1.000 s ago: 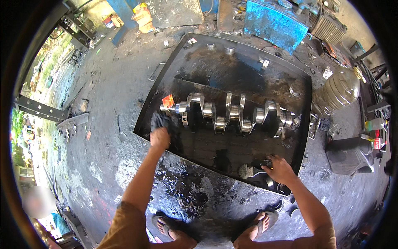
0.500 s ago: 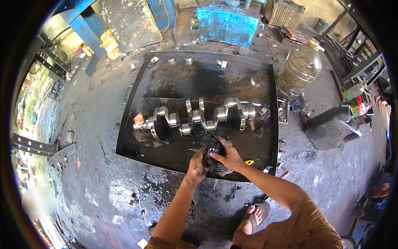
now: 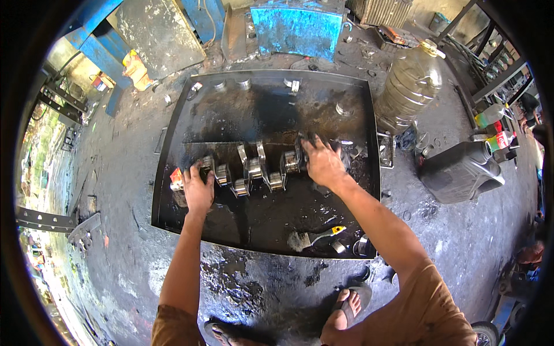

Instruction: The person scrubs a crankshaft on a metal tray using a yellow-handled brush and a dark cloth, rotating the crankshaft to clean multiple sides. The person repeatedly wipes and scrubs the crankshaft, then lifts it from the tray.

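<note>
A shiny steel crankshaft (image 3: 255, 168) lies crosswise in a black, oily metal tray (image 3: 265, 222). My left hand (image 3: 198, 189) is closed over its left end, close to a small red and yellow packet (image 3: 176, 179). At the other end, my right hand (image 3: 324, 164) is closed over the crankshaft, its blackened fingers bent over the top. Both palms hide what they press on. Near the tray's front edge rests a brush (image 3: 299, 240) with a yellow-tipped handle. Beside it are a small metal ring (image 3: 339, 247) and a curved shell (image 3: 362, 245).
Several curved bearing shells (image 3: 344, 109) sit toward the tray's back. Right of the tray stand a large clear plastic bottle (image 3: 410, 86) and a dark jerrycan (image 3: 461, 172). A blue metal box (image 3: 296, 32) is behind it. My sandalled foot (image 3: 348, 305) is just in front.
My hands have parted from the black, wet bundle they held together and moved out to the crankshaft's two ends. The brush is now uncovered. The whole view has shifted slightly.
</note>
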Demonstrator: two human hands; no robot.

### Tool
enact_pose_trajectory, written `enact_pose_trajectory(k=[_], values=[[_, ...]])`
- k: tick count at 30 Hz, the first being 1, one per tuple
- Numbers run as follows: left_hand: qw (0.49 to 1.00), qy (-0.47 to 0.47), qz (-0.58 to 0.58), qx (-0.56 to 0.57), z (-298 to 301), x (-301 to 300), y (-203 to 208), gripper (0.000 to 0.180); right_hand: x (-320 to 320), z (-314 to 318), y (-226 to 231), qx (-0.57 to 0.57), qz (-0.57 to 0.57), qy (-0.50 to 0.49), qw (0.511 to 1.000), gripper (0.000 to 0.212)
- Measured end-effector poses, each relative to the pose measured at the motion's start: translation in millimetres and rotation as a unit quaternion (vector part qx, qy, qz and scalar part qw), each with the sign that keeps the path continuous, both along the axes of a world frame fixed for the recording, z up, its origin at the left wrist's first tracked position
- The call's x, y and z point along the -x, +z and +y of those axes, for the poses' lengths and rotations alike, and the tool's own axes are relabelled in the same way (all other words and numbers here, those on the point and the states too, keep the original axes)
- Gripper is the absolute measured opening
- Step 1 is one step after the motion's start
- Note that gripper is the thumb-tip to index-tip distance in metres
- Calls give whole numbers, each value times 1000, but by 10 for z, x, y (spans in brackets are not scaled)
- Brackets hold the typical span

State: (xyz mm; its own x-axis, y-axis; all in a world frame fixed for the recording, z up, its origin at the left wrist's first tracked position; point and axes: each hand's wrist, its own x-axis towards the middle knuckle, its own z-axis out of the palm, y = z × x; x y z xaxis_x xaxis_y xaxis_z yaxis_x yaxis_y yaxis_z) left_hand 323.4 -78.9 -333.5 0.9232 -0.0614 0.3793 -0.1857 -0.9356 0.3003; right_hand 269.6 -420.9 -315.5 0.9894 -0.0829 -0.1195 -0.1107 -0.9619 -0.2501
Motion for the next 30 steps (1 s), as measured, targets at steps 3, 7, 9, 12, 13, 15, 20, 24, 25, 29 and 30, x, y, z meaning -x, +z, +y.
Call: enact_pose_trajectory(k=[3, 7, 9, 12, 13, 15, 20, 24, 25, 29, 30], values=[[997, 33, 10, -65, -52, -62, -160, 37, -338, -172, 55, -60, 51, -3, 997, 58], [994, 35, 10, -100, -94, -29, -180, 35, -587, -372, 115, -134, 19, -47, 990, 57], [994, 27, -2, -105, -89, -15, -147, 33, -541, -358, 37, -123, 14, -63, 990, 56], [996, 21, 27, -76, -80, -1, -97, 32, -202, -319, -133, -142, -122, 0, 982, 58], [996, 24, 31, -77, -71, -5, -84, 32, -69, -333, -174, -165, -165, 14, 972, 58], [995, 25, 72, -70, -30, -43, -51, 33, 195, -355, -239, -167, -220, -21, 961, 58], [998, -8, -1, 60, 61, -279, -48, 33, 224, -410, -279, -163, -233, -16, 959, 61], [999, 12, -14, 45, 79, -308, -108, 36, -718, -543, -227, -101, -38, 6, 994, 54], [999, 16, -6, 39, 86, -303, -116, 36, -923, -565, -226, -104, 6, 17, 994, 61], [999, 25, 9, 35, 127, -311, -126, 33, -900, -563, -266, -119, 81, -27, 989, 70], [999, 26, 8, 34, 134, -335, -129, 33, -738, -515, -290, -46, 3, 44, 998, 66]])
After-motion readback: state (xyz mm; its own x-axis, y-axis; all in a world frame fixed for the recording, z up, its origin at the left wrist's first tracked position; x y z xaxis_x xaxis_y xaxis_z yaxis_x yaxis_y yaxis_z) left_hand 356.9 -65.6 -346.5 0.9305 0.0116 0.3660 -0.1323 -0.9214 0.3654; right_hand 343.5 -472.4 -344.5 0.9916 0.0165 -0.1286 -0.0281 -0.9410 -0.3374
